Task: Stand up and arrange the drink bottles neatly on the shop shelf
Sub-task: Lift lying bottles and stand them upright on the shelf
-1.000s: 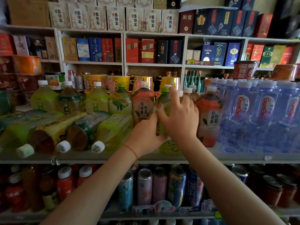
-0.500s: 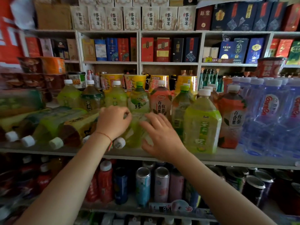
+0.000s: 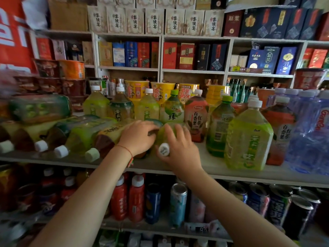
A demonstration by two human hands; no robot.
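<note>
Both hands grip one lying green bottle (image 3: 164, 134) at frame centre on the shelf (image 3: 210, 166): left hand (image 3: 138, 138) at its 9 o'clock, right hand (image 3: 179, 148) around the white cap (image 3: 163, 149). More toppled bottles (image 3: 74, 138) lie at 9 o'clock, upright bottles (image 3: 247, 138) at 3 o'clock.

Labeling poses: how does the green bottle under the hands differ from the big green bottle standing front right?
The bottle under the hands lies on its side, cap toward the camera; the front-right bottle stands upright, cap up. Both the left hand and right hand are on the first; the second is untouched. Both hold yellow-green drink and have white caps.
</note>
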